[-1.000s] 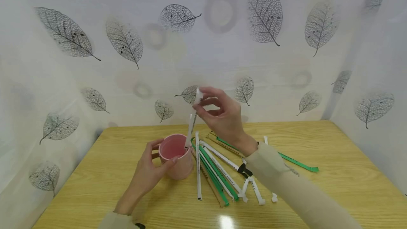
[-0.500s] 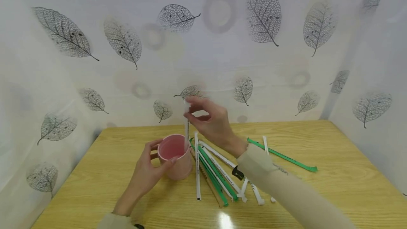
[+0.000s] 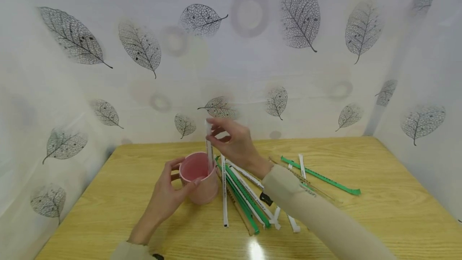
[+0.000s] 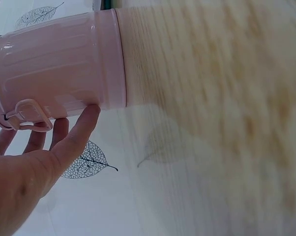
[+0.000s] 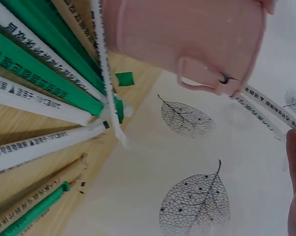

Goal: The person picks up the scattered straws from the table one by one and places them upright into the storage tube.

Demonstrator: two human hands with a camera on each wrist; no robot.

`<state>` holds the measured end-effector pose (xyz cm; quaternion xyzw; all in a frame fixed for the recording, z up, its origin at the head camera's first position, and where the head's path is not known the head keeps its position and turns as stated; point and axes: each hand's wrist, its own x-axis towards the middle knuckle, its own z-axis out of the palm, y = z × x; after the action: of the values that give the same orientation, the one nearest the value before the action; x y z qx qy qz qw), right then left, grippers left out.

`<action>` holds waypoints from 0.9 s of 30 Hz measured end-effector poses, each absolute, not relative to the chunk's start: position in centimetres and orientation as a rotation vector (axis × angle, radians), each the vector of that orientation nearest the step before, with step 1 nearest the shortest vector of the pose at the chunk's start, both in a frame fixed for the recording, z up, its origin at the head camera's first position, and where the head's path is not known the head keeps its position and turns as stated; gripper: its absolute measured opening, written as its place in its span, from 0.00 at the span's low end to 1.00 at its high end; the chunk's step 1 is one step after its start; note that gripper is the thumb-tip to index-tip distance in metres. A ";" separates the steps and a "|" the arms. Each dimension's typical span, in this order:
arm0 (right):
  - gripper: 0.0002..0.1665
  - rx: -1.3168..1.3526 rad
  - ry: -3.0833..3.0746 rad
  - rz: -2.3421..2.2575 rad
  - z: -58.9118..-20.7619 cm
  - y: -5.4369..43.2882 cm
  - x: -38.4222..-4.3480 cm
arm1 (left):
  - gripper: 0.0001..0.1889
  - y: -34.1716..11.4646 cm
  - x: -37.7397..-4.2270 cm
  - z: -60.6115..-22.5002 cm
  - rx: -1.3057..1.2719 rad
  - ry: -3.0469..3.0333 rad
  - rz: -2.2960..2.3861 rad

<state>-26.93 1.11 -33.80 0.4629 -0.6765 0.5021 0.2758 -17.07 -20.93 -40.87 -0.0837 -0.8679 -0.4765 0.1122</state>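
Observation:
A small pink bucket (image 3: 203, 192) with little side handles stands upright on the table. My left hand (image 3: 165, 198) holds it from the left, thumb at the near rim and other fingers round the far side. Above its right rim, my right hand (image 3: 232, 141) pinches the upper end of white paper-wrapped straws (image 3: 210, 152), which stand nearly upright with their lower ends inside the bucket. Two white straws (image 5: 272, 107) show beyond the rim in the right wrist view. In the left wrist view, fingers (image 4: 76, 135) touch the bucket's side. The bucket's bottom is partly hidden.
Right of the bucket lies a fanned pile of wrapped straws (image 3: 245, 200), white, green and brown. Farther right, a green straw (image 3: 328, 180) crosses a short stretch of white straw (image 3: 301, 163). A leaf-patterned curtain (image 3: 252, 67) hangs behind the wooden table (image 3: 108, 208).
My right hand has moved left and down, bringing the white straws from a slant to nearly upright and lower in the bucket. The left hand and bucket stay put.

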 end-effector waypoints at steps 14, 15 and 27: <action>0.30 1.256 -1.918 1.294 -36.0 1.0 -27.1 | 0.37 -20.9 -17.1 -40.7 -0.236 -2.554 -1.405; 0.31 1.257 -1.924 1.300 -36.0 1.1 -27.0 | 0.38 -20.9 -17.1 -40.7 -0.232 -2.555 -1.407; 0.19 1.183 -2.021 1.176 -35.1 6.9 -27.7 | 0.37 -20.8 -17.1 -40.8 -0.234 -2.553 -1.400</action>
<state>-27.73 6.87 -35.08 0.4361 -0.7451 0.4338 0.2578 -17.07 -20.84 -40.82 -0.0797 -0.8686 -0.4764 0.1101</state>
